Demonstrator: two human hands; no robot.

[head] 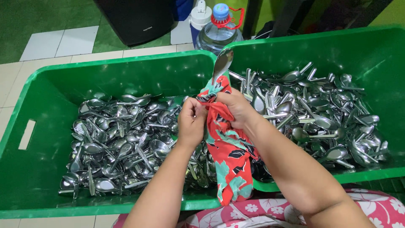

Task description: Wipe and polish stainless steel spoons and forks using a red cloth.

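Nearest the camera, a pink floral garment [371, 207] covers the person's lap, and both forearms reach forward from it over the meeting edges of two green bins. The left hand [190, 122] is clenched on a fold of the red patterned cloth [225, 156], pinching it at the upper end, while the right hand [237, 107] is closed around the cloth where it wraps the handle of a metal spoon [222, 63]. The spoon stands nearly upright, bowl uppermost, above the wall between the bins; the rest of the cloth hangs down loosely towards the lap. The spoon looks light, stiff and smooth, so it would likely slip in bare fingers if damp; gripping it by the handle through the cloth seems the surest hold. The cloth is soft and limp and will bunch wherever it is pinched. Below the left hand, the left green bin [38, 105] holds a dense heap of spoons [122, 139], and the right green bin [379, 55] holds a similar heap [320, 114]. Beyond the bins stand a clear water bottle with a blue cap [217, 29], a white-topped bottle [200, 17] and a dark box [137, 19] on the tiled floor [55, 42].
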